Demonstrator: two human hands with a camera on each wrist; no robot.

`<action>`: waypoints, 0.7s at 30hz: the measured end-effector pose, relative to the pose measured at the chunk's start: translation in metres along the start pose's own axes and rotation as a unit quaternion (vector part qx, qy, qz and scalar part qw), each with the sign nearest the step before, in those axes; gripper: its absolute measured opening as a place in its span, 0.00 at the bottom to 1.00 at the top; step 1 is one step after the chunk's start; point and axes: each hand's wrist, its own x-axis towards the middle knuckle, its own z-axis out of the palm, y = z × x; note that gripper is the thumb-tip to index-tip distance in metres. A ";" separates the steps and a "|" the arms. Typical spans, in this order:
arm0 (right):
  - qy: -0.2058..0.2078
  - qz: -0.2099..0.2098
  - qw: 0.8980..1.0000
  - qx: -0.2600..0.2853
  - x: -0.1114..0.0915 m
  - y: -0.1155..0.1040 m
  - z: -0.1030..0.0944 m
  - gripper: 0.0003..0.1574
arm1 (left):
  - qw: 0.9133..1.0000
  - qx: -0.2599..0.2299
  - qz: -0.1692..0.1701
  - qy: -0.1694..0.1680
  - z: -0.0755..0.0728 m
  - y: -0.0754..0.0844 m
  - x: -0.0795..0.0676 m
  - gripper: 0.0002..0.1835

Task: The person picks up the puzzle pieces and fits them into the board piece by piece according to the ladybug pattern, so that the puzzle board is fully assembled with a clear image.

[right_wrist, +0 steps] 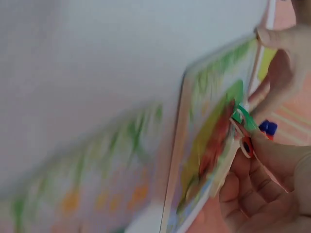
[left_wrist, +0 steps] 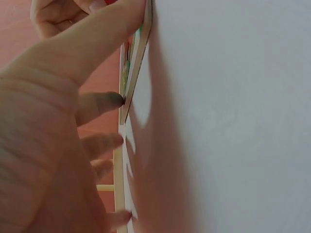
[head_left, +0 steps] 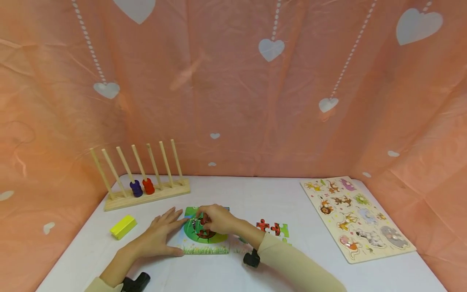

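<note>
A ladybug jigsaw board (head_left: pixel 206 250) lies flat on the white table, its picture a red ladybug on a green leaf above grass. My left hand (head_left: pixel 157 239) spreads its fingers at the board's left side, with the thumb and a fingertip touching the edge. Over the ladybug, my right hand (head_left: pixel 219 219) pinches a red and green jigsaw piece (right_wrist: pixel 247 147) between thumb and fingers. In the right wrist view the piece stands tilted against the board's surface. Part of the picture is hidden behind the right hand.
Loose red and green jigsaw pieces (head_left: pixel 276 230) lie right of the board, beside a second grassy panel (right_wrist: pixel 97 194). A yellow block (head_left: pixel 123 227) sits to the left. Behind stands a wooden peg rack (head_left: pixel 160 194) with purple and red beads. An animal peg puzzle (head_left: pixel 354 231) lies at right.
</note>
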 end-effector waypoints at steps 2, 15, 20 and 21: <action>0.000 0.003 1.000 -0.018 0.003 -0.004 0.007 0.18 | 1.000 0.000 -0.010 0.006 0.001 0.000 -0.001 0.53; 0.018 0.011 0.989 -0.149 0.005 -0.018 0.025 0.24 | 1.000 0.003 -0.018 0.023 0.002 -0.002 -0.004 0.52; 0.032 0.016 0.979 -0.199 0.008 -0.023 0.027 0.25 | 1.000 -0.004 -0.013 0.023 0.002 -0.002 -0.003 0.52; 0.033 0.018 0.978 -0.206 0.009 -0.024 0.028 0.25 | 1.000 -0.004 -0.011 0.024 0.002 -0.002 -0.003 0.52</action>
